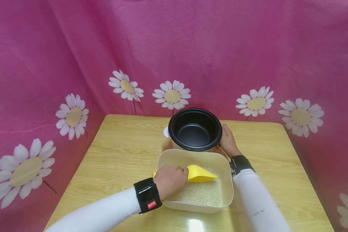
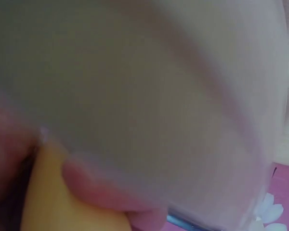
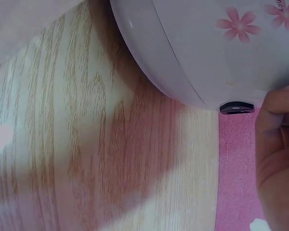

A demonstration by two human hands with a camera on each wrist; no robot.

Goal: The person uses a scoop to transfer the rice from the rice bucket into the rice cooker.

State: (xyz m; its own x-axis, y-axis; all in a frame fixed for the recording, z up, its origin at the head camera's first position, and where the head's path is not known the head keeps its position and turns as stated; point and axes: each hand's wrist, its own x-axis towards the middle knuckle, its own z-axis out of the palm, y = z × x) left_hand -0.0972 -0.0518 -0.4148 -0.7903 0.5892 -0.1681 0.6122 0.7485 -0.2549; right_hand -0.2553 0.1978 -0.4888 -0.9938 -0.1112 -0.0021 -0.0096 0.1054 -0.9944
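The table (image 1: 124,145) shows wood grain under a smooth, glossy finish that throws glare at the near side. The curtain (image 1: 191,48) is lightly creased cloth. The scoop (image 1: 198,174) is smooth plastic, the tub (image 1: 191,207) pale plastic, the rice (image 1: 203,195) grainy. The cooker (image 3: 197,48) has a smooth, softly shiny shell; the pot (image 1: 192,133) has a satin inside. The sleeves (image 1: 104,209) are matt cloth.

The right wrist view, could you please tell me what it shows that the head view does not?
Only the right wrist view shows pink flowers and partial lettering on the pale cooker. Only the head view shows the left hand, yellow scoop, grain and black pot. Both show the right hand, cooker, wooden table and pink cloth.
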